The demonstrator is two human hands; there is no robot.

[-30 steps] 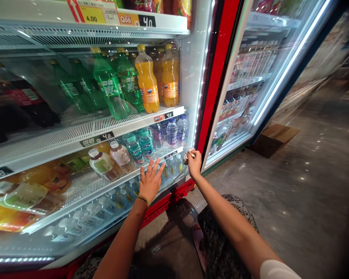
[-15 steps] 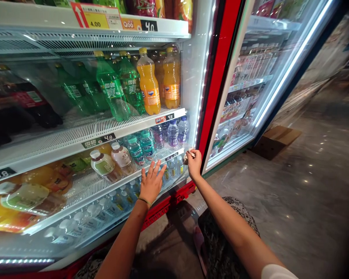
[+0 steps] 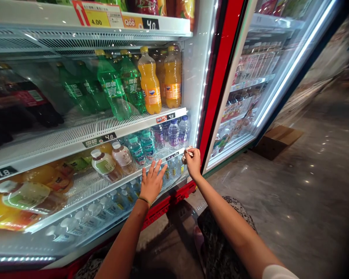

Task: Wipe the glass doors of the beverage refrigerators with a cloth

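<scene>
My left hand is spread open, palm forward, against what looks like the glass front of a red-framed drinks fridge. Behind its fingers is the lower shelf edge, just below the teal-labelled bottles. My right hand is closed, its fingers pinching a small crumpled whitish cloth. The cloth is at the lower right of the fridge front, close to the frame, beside the small price strip. Whether it is fabric or tissue is too small to tell.
Green soda bottles, orange soda bottles and dark cola bottles stand on the middle shelf. Clear water bottles line the bottom. A second lit fridge adjoins on the right. A cardboard box sits on the grey floor.
My right hand with the cloth has shifted very slightly left and up against the fridge front. The left hand stays in place; the view has moved a little.
</scene>
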